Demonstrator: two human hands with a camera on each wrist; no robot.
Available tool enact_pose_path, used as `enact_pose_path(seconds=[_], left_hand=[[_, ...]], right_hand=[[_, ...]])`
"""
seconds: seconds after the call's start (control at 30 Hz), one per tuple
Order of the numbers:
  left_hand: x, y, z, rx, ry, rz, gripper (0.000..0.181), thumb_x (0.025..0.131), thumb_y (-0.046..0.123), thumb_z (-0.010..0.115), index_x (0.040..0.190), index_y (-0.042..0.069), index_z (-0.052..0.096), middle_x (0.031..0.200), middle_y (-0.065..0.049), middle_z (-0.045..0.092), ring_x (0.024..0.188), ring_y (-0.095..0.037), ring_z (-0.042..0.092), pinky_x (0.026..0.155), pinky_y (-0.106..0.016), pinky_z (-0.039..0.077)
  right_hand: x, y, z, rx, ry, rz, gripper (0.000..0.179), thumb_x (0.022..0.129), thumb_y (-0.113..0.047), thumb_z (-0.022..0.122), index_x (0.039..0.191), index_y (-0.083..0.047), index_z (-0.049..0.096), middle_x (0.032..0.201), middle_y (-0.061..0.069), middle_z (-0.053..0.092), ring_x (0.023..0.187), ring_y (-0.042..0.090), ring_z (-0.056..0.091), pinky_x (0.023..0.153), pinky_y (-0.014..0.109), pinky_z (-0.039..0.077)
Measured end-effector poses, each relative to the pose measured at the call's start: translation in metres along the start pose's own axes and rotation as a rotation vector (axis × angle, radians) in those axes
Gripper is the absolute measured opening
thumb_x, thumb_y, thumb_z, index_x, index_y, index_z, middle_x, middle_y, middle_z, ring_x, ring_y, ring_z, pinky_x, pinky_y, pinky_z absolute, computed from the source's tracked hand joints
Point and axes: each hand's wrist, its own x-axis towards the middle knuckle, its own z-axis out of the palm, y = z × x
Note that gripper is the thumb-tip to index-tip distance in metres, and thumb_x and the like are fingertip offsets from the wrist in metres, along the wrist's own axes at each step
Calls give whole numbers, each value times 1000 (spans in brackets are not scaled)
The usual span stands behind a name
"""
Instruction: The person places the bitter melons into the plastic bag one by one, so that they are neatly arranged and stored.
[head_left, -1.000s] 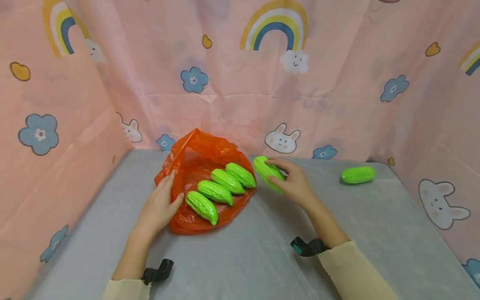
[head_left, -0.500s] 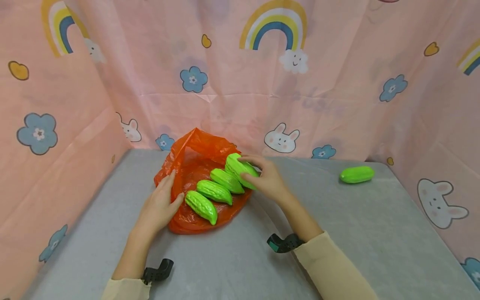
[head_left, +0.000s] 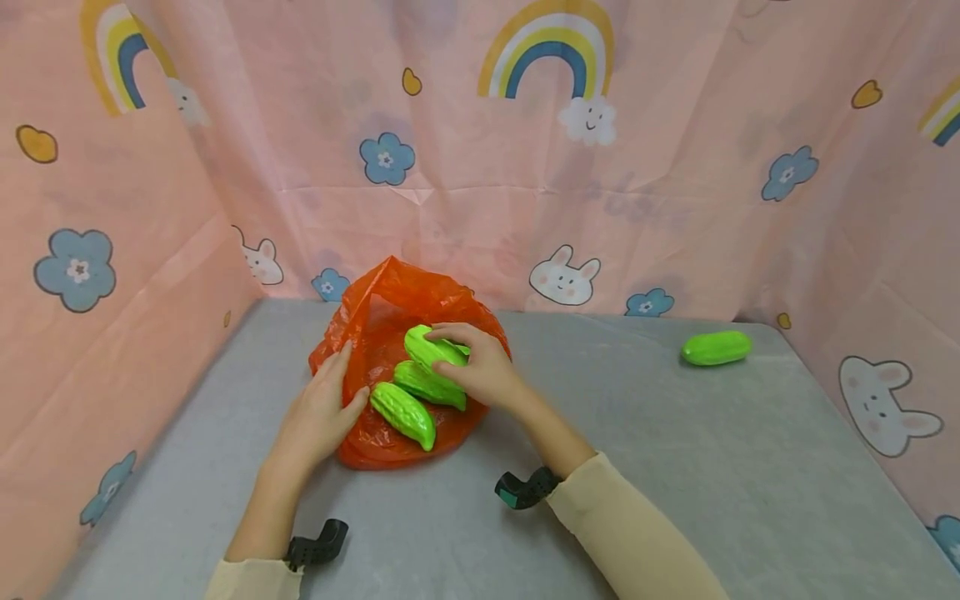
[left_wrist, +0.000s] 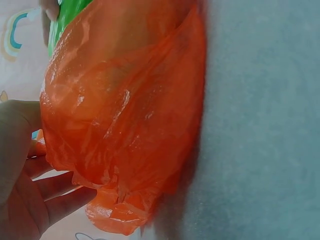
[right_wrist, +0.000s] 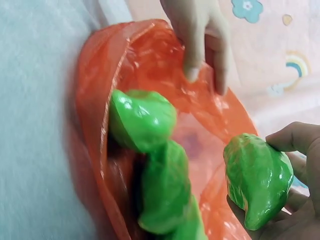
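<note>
An orange plastic bag (head_left: 375, 446) lies on the grey table with its mouth spread wide. My left hand (head_left: 318, 408) holds the bag's left edge, the thumb inside the rim and the fingers along the outside, as the left wrist view shows. Between thumb and fingers my right hand (head_left: 483, 367) grips a bright green bitter melon (right_wrist: 257, 180), held over the bag's opening. Two bumpy bitter melons show plainly in the bag, a front one (head_left: 403, 415) and one behind it (head_left: 430, 388). Others there are mostly hidden by the right hand and the held bitter melon.
A smoother green oblong vegetable (head_left: 716, 348) lies far right on the grey table (head_left: 637, 433). Pink printed cloth (head_left: 465, 208) hangs behind the table and along both sides. Each wrist wears a black camera mount, such as the right mount (head_left: 527, 487).
My right hand has carried the bitter melon leftward, from beside the bag's right edge to above the bag's middle. The left hand has stayed at the bag's edge.
</note>
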Motion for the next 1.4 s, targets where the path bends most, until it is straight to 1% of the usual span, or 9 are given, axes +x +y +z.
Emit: enact_pose_path(seconds=[0.17,0.37,0.53,0.7,0.93,1.17,1.3,1.4], left_hand=[[0,0,1,4,2,-4,75,100,25,58,162,4,20,161,-23,34,143,-46,41,116,-65,35],[0,0,1,9,1,-7,75,100,25,59,162,4,20,161,-23,34,143,-46,41,115,-65,35],[1,0,1,13,-2,-6,75,100,25,59,162,5,20,161,-22,33,143,-46,41,115,-66,36],[1,2,1,8,-4,-7,76,100,24,59,162,5,19,162,-21,33,143,-45,42,114,-66,36],[0,1,1,15,1,-1,76,100,24,59,161,3,20,161,-24,34,142,-47,42,114,-65,37],[0,0,2,16,10,2,76,100,23,60,161,3,20,160,-25,34,141,-48,43,114,-65,36],[0,-1,3,13,13,4,76,100,24,60,161,4,20,160,-24,34,142,-47,42,115,-65,36],[0,-1,3,7,19,10,76,99,23,60,161,3,21,160,-24,35,143,-47,41,116,-65,35]], right_hand=[[5,-2,15,-24,-44,-67,37,90,-13,70,127,-11,69,140,8,64,133,26,57,114,46,46],[8,-3,28,-30,-80,-110,37,89,-13,71,126,-10,70,141,10,63,133,28,57,113,47,47],[7,0,37,-51,-83,-92,36,88,-15,73,124,-11,72,138,8,65,132,26,58,113,45,48],[5,3,41,-63,-78,-81,37,88,-17,74,124,-11,71,138,8,66,132,26,58,112,45,48],[4,3,43,-86,-91,-87,38,89,-19,71,126,-12,70,138,7,66,131,25,59,111,45,49],[0,2,37,-99,-90,-95,40,91,-22,71,129,-11,69,139,7,65,134,25,57,115,45,46],[-3,4,30,-90,-89,-86,40,92,-23,71,130,-12,68,137,5,66,132,23,58,109,45,50],[-4,6,24,-89,-85,-83,39,92,-23,71,129,-12,68,136,6,66,130,25,59,104,47,54]])
